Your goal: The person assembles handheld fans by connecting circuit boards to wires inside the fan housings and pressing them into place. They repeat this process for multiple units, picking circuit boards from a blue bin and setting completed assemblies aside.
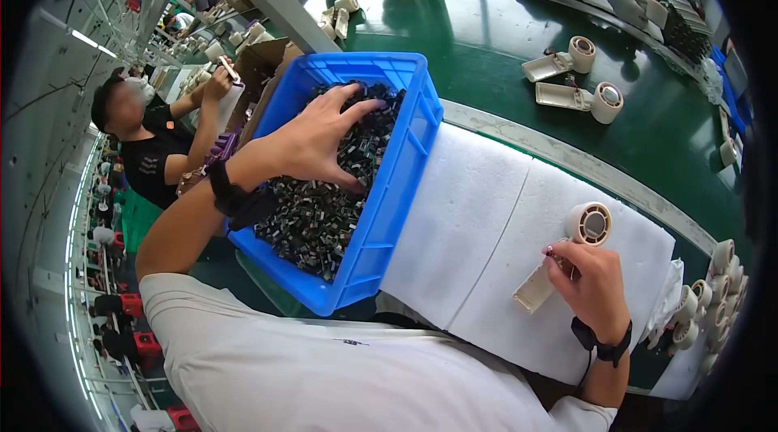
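Head cam: L hand (320, 139) spread wide, fingers curved over small dark blocky bits (304, 225) heaped in smooth blue plastic bin (369, 260); can't tell if any held. R hand (596, 280) pinched, tiny bit (549, 250) at thumb/index tips, too sm. to ID, over cream plastic fan (592, 224), round head, slim handle, on matte white foam sheet (466, 189). Bare foam betw. bin & fan; glossy green table (454, 35) past foam's far edge, roomy mid-stretch.

Blue crate (403, 173) in smooth, faintly shiny plastic, cream fan unit (576, 226) in smooth plastic, white sheets (462, 197) matt, foam-like, green desk (454, 35) smooth, glossy, shirt (324, 371) matt cloth
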A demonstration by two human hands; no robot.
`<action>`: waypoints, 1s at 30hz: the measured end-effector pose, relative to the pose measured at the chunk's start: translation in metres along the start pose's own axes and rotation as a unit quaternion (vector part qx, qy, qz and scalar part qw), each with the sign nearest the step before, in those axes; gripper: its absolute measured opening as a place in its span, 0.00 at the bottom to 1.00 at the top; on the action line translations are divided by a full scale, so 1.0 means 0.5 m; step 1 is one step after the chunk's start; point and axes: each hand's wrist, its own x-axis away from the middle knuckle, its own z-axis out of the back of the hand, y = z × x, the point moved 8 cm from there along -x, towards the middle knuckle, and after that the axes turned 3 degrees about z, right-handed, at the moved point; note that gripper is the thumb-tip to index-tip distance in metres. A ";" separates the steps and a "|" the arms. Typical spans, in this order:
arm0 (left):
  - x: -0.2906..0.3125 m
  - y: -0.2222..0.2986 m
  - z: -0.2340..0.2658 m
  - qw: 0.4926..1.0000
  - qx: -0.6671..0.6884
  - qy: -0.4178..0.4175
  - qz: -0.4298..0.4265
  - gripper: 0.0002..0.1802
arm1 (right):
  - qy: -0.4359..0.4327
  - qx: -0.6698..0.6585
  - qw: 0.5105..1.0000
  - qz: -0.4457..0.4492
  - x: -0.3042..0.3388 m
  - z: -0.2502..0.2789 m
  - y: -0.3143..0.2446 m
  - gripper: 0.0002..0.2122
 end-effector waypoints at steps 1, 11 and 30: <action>-0.016 -0.001 -0.008 1.000 0.002 -0.010 -0.007 0.65 | -0.005 -0.003 1.000 -0.005 0.000 -0.002 0.004 0.05; -0.056 0.022 -0.011 0.994 -0.050 -0.082 -0.043 0.67 | -0.002 0.008 1.000 0.024 0.008 0.001 0.021 0.05; -0.059 0.007 -0.041 0.998 0.005 -0.058 -0.037 0.64 | 0.024 0.011 0.998 0.051 0.021 -0.002 0.043 0.05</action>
